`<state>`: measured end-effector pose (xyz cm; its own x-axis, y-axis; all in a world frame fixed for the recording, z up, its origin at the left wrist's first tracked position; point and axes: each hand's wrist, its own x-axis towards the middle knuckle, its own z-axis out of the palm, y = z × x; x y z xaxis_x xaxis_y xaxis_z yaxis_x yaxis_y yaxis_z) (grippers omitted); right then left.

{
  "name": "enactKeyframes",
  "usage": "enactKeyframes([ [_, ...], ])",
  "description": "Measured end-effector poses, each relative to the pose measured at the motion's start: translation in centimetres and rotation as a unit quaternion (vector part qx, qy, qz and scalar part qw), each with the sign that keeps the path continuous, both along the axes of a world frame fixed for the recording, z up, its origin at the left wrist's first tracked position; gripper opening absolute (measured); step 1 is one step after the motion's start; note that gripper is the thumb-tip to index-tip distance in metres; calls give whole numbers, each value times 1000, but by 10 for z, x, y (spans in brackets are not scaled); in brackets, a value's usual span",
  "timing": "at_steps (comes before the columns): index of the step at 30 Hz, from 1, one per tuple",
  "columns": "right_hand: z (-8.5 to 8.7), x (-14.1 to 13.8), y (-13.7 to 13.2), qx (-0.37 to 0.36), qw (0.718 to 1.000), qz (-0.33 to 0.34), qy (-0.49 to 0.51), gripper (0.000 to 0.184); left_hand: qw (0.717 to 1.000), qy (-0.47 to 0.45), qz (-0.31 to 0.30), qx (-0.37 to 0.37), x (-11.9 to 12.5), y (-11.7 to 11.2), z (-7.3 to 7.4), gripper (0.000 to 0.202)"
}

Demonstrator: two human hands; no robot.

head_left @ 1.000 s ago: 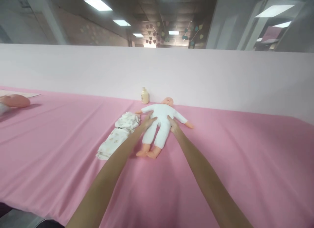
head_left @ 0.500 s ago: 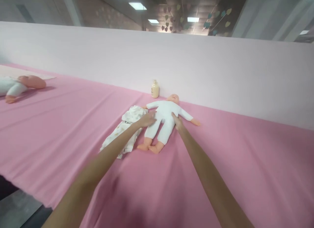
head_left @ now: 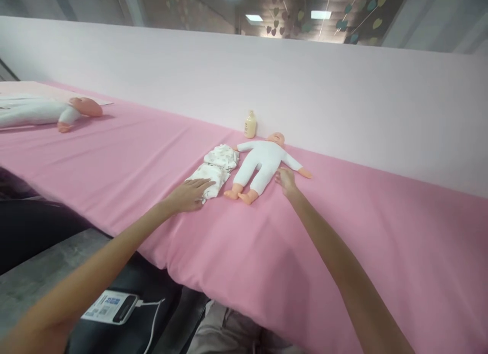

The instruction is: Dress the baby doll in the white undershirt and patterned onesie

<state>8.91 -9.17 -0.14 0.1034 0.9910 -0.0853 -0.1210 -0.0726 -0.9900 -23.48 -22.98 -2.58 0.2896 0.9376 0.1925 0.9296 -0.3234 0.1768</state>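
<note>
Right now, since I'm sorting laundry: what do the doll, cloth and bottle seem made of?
Doll: matte white fabric suit, wrinkled; head and feet look like smooth peach plastic or vinyl. Cloth: thin printed fabric, maybe cotton, limp folds. Bottle: cream plastic, probably; too small to be sure.

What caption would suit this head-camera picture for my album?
Left hand rests on a folded printed cloth, right hand beside a white-suited doll on a pink table.

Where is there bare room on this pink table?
Bare table lies between the far doll and the folded cloth, and right of the near doll. Crowded middle: bottle, near doll, folded cloth, left hand, right hand.
</note>
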Motion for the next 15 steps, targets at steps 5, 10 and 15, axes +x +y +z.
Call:
enactKeyframes([
  [5, 5, 17, -70, -6, 1000, -5, 6, 10, 996, 66, 66, 13, 8, 7, 12, 57],
  [10, 8, 31, -173, -24, 990, 136, 17, 8, 968, 51, 207, 129, 24, -14, 72, 52],
  [15, 31, 17, -261, -81, 924, 319, 195, 25, 970, 25, 152, 185, 93, -82, 145, 51],
])
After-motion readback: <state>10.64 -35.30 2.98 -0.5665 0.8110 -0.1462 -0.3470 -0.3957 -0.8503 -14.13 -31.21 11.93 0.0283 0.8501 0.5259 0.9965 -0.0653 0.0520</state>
